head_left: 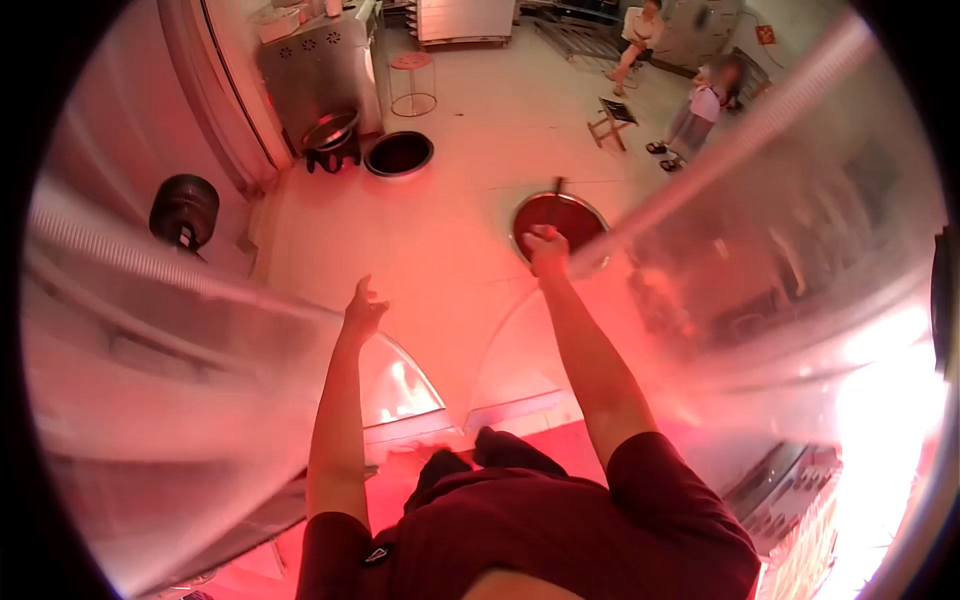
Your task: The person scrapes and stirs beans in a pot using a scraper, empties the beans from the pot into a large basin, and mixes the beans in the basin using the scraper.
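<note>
My left hand [366, 306] reaches forward with its fingers apart and nothing in it, near the edge of a clear plastic curtain strip [250, 300]. On the right, my right hand [546, 246] is closed around a dark handle [559, 188] that sticks out beyond the fist. Behind that hand lies a round, dark red basin or pan [585, 222] with a shiny rim; whether the handle belongs to it I cannot tell. Another clear strip [690, 190] slants just right of my right arm.
A black-lined tub [399, 155], a pot on a stand [331, 132], a round stool [411, 62] and a folding stool [612, 122] stand on the floor. A person [640, 35] sits at the back; another [700, 105] is nearer. A large bottle [184, 208] is left.
</note>
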`<action>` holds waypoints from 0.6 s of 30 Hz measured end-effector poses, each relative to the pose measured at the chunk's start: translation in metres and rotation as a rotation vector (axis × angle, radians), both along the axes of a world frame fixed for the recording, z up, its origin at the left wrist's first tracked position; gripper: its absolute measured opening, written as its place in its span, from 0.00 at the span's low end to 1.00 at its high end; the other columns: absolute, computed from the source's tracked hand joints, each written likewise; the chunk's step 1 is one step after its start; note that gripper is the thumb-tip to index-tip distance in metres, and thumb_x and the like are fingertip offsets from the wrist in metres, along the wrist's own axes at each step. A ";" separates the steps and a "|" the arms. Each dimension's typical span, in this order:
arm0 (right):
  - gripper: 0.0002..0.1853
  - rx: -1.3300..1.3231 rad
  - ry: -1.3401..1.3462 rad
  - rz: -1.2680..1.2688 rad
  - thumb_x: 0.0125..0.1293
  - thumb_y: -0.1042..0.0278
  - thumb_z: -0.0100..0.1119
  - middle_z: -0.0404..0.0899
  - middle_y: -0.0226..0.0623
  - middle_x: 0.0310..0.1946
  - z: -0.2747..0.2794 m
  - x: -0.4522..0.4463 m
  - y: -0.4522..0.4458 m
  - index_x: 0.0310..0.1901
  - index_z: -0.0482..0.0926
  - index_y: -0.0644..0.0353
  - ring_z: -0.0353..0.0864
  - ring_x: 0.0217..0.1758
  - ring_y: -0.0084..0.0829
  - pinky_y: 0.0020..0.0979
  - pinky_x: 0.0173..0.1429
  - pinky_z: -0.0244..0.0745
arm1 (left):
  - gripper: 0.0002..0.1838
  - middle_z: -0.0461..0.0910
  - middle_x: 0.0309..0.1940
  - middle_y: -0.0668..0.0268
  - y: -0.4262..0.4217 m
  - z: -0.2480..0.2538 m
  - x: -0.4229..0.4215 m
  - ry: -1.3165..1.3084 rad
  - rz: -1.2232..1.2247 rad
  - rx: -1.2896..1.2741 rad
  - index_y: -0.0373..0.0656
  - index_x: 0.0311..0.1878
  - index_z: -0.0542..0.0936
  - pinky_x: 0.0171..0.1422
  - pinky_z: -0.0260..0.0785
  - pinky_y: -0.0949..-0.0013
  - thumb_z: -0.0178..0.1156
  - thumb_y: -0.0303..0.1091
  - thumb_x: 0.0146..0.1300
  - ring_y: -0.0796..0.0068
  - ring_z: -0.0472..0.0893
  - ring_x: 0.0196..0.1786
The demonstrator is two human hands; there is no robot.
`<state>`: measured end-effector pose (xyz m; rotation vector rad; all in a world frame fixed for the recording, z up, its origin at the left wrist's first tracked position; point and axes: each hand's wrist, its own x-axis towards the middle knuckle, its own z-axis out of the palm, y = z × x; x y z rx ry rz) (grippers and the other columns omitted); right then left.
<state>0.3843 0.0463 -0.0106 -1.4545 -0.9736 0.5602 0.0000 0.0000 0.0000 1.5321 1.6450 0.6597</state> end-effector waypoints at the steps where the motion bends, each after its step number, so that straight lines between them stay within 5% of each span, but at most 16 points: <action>1: 0.13 -0.012 0.274 -0.076 0.47 0.74 0.65 0.77 0.32 0.31 -0.003 -0.005 0.009 0.36 0.75 0.64 0.75 0.38 0.27 0.28 0.46 0.70 | 0.38 0.68 0.56 0.48 0.011 0.002 -0.023 -0.052 0.076 0.086 0.43 0.65 0.57 0.58 0.65 0.60 0.62 0.32 0.51 0.54 0.72 0.56; 2: 0.10 -0.019 0.410 -0.251 0.46 0.76 0.65 0.77 0.32 0.31 0.012 -0.013 0.002 0.32 0.76 0.63 0.75 0.36 0.26 0.29 0.44 0.71 | 0.37 0.68 0.56 0.48 0.018 0.006 -0.044 -0.107 0.149 0.168 0.41 0.65 0.58 0.57 0.65 0.61 0.62 0.31 0.51 0.54 0.72 0.55; 3: 0.11 -0.319 -0.052 -0.400 0.45 0.75 0.65 0.78 0.34 0.31 -0.024 0.098 -0.048 0.32 0.76 0.60 0.77 0.35 0.29 0.31 0.43 0.72 | 0.37 0.68 0.56 0.47 -0.032 -0.067 0.034 -0.163 0.234 -0.101 0.40 0.64 0.58 0.57 0.65 0.61 0.62 0.31 0.51 0.53 0.72 0.55; 4: 0.11 -0.688 -0.281 -0.565 0.47 0.68 0.65 0.81 0.31 0.32 -0.028 0.091 -0.029 0.35 0.79 0.50 0.81 0.37 0.31 0.36 0.41 0.75 | 0.37 0.68 0.55 0.46 -0.011 -0.063 0.007 -0.055 0.309 -0.094 0.39 0.64 0.58 0.57 0.65 0.61 0.62 0.30 0.51 0.53 0.72 0.55; 5: 0.16 -0.963 -0.557 -0.452 0.52 0.56 0.59 0.81 0.38 0.38 -0.078 0.121 0.000 0.44 0.79 0.49 0.81 0.43 0.39 0.41 0.47 0.74 | 0.36 0.68 0.55 0.45 0.007 -0.064 -0.012 0.034 0.390 -0.081 0.37 0.64 0.58 0.57 0.65 0.60 0.62 0.29 0.50 0.52 0.72 0.55; 6: 0.18 -0.944 -0.951 -0.199 0.57 0.54 0.51 0.81 0.41 0.39 -0.090 0.100 0.101 0.45 0.78 0.53 0.80 0.44 0.41 0.39 0.46 0.75 | 0.36 0.68 0.54 0.41 0.095 -0.041 -0.060 0.053 0.425 0.126 0.33 0.62 0.59 0.58 0.64 0.60 0.63 0.28 0.50 0.50 0.71 0.56; 8: 0.16 -1.021 -1.008 0.155 0.52 0.57 0.56 0.81 0.43 0.36 -0.241 0.159 0.082 0.39 0.78 0.57 0.80 0.43 0.42 0.35 0.42 0.76 | 0.37 0.68 0.53 0.40 0.081 -0.113 -0.077 0.241 0.440 0.133 0.32 0.61 0.59 0.59 0.63 0.59 0.64 0.30 0.48 0.48 0.70 0.56; 10: 0.15 -1.286 -0.762 0.374 0.52 0.58 0.58 0.80 0.44 0.33 -0.220 0.151 0.085 0.39 0.78 0.58 0.80 0.39 0.41 0.38 0.39 0.76 | 0.37 0.70 0.51 0.42 0.128 -0.142 -0.089 0.387 0.362 0.132 0.31 0.60 0.60 0.58 0.64 0.58 0.65 0.32 0.48 0.47 0.71 0.55; 11: 0.15 -1.402 -0.683 0.464 0.52 0.58 0.59 0.80 0.44 0.32 -0.218 0.152 0.072 0.39 0.78 0.58 0.80 0.37 0.41 0.39 0.37 0.76 | 0.37 0.72 0.49 0.42 0.125 -0.144 -0.083 0.332 0.380 -0.121 0.31 0.59 0.62 0.55 0.66 0.57 0.66 0.36 0.47 0.47 0.73 0.53; 12: 0.15 -1.516 -0.590 0.544 0.52 0.59 0.60 0.80 0.45 0.31 -0.215 0.152 0.077 0.39 0.78 0.59 0.80 0.35 0.41 0.40 0.36 0.76 | 0.38 0.73 0.47 0.41 0.155 -0.191 -0.108 0.253 0.377 -0.208 0.31 0.59 0.62 0.53 0.68 0.58 0.66 0.39 0.47 0.50 0.75 0.50; 14: 0.15 -1.784 -0.269 0.636 0.53 0.60 0.63 0.79 0.46 0.28 -0.217 0.151 0.061 0.38 0.78 0.60 0.80 0.31 0.41 0.42 0.33 0.75 | 0.37 0.77 0.43 0.47 0.136 -0.196 -0.092 0.276 0.454 -0.222 0.31 0.56 0.66 0.50 0.71 0.64 0.68 0.42 0.46 0.59 0.77 0.46; 15: 0.14 -1.874 -0.085 0.612 0.53 0.61 0.64 0.79 0.46 0.27 -0.204 0.145 0.064 0.38 0.78 0.60 0.80 0.29 0.41 0.43 0.32 0.75 | 0.32 0.78 0.40 0.48 0.156 -0.235 -0.111 0.077 0.576 -0.419 0.32 0.53 0.70 0.49 0.71 0.67 0.66 0.42 0.48 0.60 0.77 0.46; 17: 0.13 -1.839 0.005 0.437 0.54 0.62 0.64 0.78 0.45 0.26 -0.174 0.130 0.081 0.38 0.78 0.60 0.79 0.27 0.40 0.43 0.29 0.75 | 0.29 0.78 0.40 0.50 0.186 -0.215 -0.117 0.158 0.357 -0.998 0.33 0.52 0.71 0.49 0.72 0.67 0.66 0.40 0.49 0.61 0.78 0.45; 18: 0.12 -1.779 -0.016 0.345 0.54 0.63 0.63 0.78 0.44 0.25 -0.140 0.113 0.096 0.37 0.78 0.59 0.79 0.26 0.38 0.41 0.28 0.75 | 0.27 0.78 0.40 0.51 0.220 -0.215 -0.113 0.332 0.109 -0.923 0.34 0.51 0.72 0.49 0.72 0.66 0.66 0.38 0.49 0.61 0.78 0.44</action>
